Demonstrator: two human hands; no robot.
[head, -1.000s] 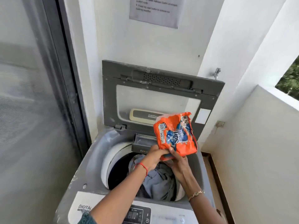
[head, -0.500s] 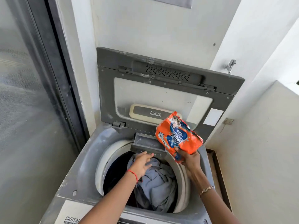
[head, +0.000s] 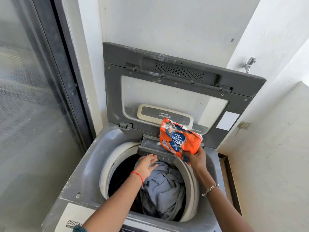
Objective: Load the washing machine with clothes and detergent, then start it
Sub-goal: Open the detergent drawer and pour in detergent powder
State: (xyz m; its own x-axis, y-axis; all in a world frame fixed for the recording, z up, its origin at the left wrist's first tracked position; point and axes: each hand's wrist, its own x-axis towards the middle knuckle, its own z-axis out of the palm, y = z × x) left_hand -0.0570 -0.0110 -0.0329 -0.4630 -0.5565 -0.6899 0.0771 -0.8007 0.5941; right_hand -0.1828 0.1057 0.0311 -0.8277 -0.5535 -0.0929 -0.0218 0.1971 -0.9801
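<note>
The fingers [head: 153,158] of the left hand [head: 147,165] lie straight and close together, their tips resting on the front lip of the detergent drawer [head: 150,143]. They grip nothing and seem to be there to steady the drawer while powder goes in. Just to the right of them, the right hand [head: 194,159] has thumb and fingers curled round the lower end of the orange detergent packet [head: 179,139], pinching it so that the rest of the bag stands up and leans over the drawer's right half. The printing reads upside down, which suggests the bag is tipped for pouring, though I cannot tell where its mouth lies. A little white powder [head: 157,144] shows on the drawer floor just beyond the left fingertips. Below both hands, nearer the wrists, the clothes [head: 164,186], a grey-blue bundle, already sit in the drum [head: 107,166], so loading looks done and the detergent step is in hand. A red thread [head: 138,175] circles the left wrist and a bracelet [head: 209,189] the right. Beyond the fingertips the lid [head: 167,91] stands open against the wall [head: 167,22], out of the way of both arms. Around it all runs the grey top of the washing machine [head: 83,173], with its control panel [head: 73,222] back by the elbows and neither hand near it.
</note>
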